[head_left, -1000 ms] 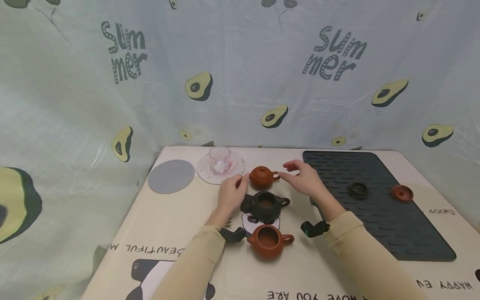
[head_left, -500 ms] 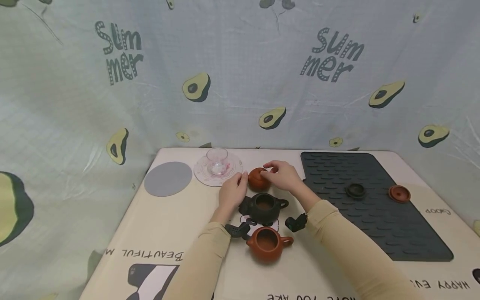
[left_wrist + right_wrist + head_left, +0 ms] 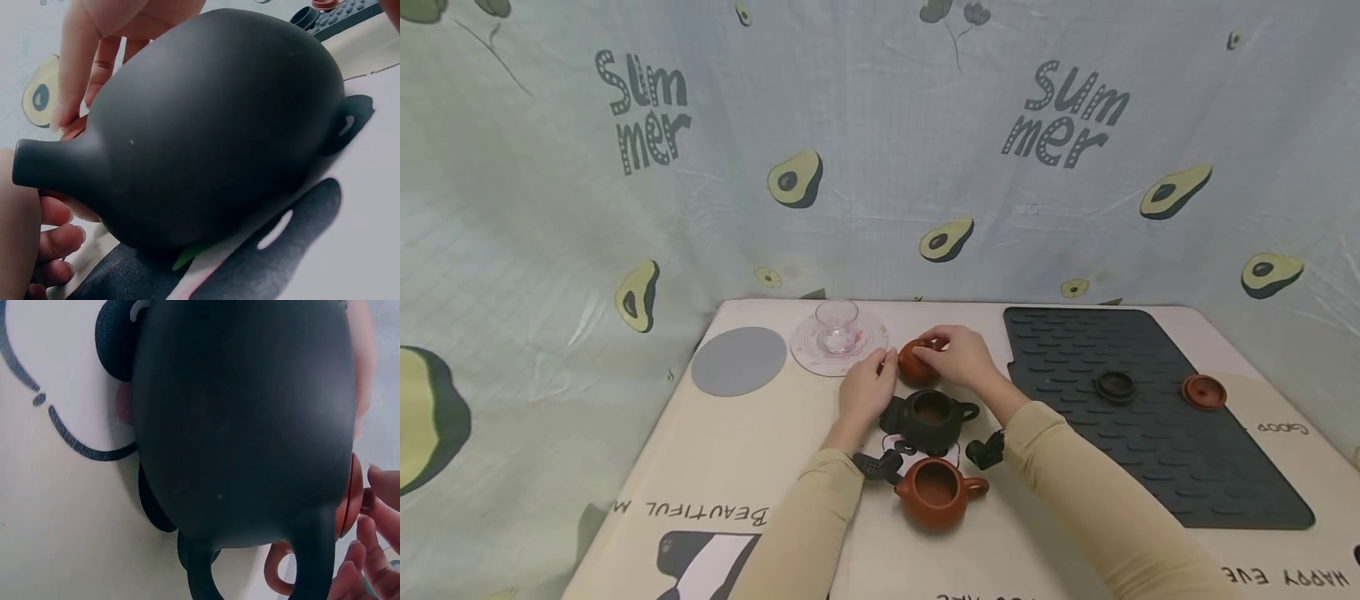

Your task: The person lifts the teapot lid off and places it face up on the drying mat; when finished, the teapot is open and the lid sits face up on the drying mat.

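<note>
At the far end of a row of three stands a small reddish-brown lidded teapot [image 3: 912, 367]. My right hand [image 3: 961, 358] reaches over its handle side; in the right wrist view, thumb and fingers pinch the knob of its lid [image 3: 355, 497]. On the spout side, my left hand [image 3: 867, 387] holds the pot with curled fingers; its spout is hidden. A black teapot [image 3: 934, 419] without a lid stands closer to me and fills most of both wrist views. Nearest me is another reddish-brown teapot [image 3: 936, 493], also lidless, handle to the right.
On the dark ridged mat [image 3: 1060, 450] at right lie a black lid [image 3: 1116, 386] and a reddish-brown lid [image 3: 1204, 391]. Back left, a clear glass cup [image 3: 837, 325] stands on a patterned round plate [image 3: 808, 354], beside a grey round mat [image 3: 739, 361]. A printed curtain hangs behind.
My right hand has moved left from beside the far teapot's handle onto its lid and now pinches the knob. The left hand stays at the spout side.
</note>
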The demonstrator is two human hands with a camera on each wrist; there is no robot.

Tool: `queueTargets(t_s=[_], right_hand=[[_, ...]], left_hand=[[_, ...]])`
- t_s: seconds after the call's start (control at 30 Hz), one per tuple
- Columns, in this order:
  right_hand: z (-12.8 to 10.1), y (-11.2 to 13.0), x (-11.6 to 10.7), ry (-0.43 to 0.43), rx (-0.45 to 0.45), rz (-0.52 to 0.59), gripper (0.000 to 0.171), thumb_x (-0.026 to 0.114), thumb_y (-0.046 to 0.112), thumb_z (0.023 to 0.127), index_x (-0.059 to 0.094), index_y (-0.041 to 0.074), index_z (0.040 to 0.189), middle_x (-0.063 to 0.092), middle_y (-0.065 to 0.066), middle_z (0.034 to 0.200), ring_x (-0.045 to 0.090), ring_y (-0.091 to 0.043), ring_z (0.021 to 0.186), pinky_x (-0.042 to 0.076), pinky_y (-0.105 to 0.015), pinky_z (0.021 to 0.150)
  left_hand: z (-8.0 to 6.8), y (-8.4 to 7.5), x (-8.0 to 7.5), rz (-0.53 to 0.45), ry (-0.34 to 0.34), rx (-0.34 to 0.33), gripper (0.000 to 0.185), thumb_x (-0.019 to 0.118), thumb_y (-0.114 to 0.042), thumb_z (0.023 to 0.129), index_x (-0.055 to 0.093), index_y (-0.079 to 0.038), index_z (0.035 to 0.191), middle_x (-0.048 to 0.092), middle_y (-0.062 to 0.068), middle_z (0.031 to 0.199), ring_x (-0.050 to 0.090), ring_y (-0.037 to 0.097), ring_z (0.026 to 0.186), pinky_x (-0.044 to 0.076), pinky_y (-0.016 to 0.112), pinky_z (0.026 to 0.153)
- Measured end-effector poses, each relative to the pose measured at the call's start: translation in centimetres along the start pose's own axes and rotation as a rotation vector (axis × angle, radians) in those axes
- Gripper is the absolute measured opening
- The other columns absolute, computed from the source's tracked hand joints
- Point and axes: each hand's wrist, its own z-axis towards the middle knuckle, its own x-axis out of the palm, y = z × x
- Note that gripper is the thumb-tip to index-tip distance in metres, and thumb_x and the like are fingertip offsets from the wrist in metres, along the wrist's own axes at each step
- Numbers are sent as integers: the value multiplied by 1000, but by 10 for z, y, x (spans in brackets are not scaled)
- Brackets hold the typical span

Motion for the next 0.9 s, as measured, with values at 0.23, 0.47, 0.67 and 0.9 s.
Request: queueTargets(t_s=[0.23, 0.47, 0.67, 0.9], right_hand=[[2, -3, -4, -33, -5, 7, 27, 70, 37, 81, 70, 22, 103, 62, 0, 91, 53, -19, 87, 44, -35, 69], [3, -6, -9, -31, -15, 68, 27, 71, 39, 80, 70, 24, 103, 62, 2, 94, 53, -18, 88, 43, -34, 67], [0, -9, -15, -26, -40, 123, 28, 69, 43, 80, 70, 24, 102, 61, 2, 103, 54, -19, 86, 45, -34, 64], [-13, -28, -26, 16, 38, 371, 31, 70, 44, 79, 69, 24, 102, 62, 2, 105, 58, -17, 91, 45, -38, 73]], left_hand=[[0, 0, 1, 16, -16, 15, 39, 34, -45, 98, 49, -19, 73, 48, 0, 63, 46, 21, 60, 34, 35, 55], [1, -1, 1, 11, -15, 18, 38, 36, -44, 98, 48, -19, 72, 47, 0, 62, 46, 21, 59, 34, 35, 54], [2, 0, 0, 7, -20, 18, 38, 36, -45, 98, 49, -20, 72, 47, -1, 62, 46, 20, 59, 34, 34, 54], [-1, 0, 1, -11, -20, 13, 37, 37, -44, 97, 49, -20, 71, 47, -1, 62, 46, 20, 60, 34, 35, 55]])
